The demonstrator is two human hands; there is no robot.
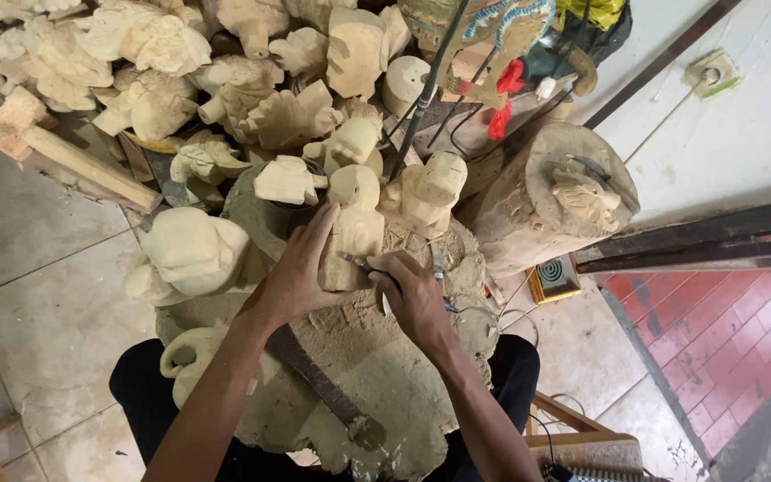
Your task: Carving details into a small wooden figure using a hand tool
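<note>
I see a grey tiled floor off to the left of my hands, pale grout lines, a bit dusty. Right of my hands the floor switches to small red tiles. Up and right of them a white wall, with a dark metal rail running along below it. A tree-stump block stands just right of the hands. Even daylight, soft shadows.

Two bare forearms, no sleeves, bare hands without gloves or rings, black trousers on both legs
</note>
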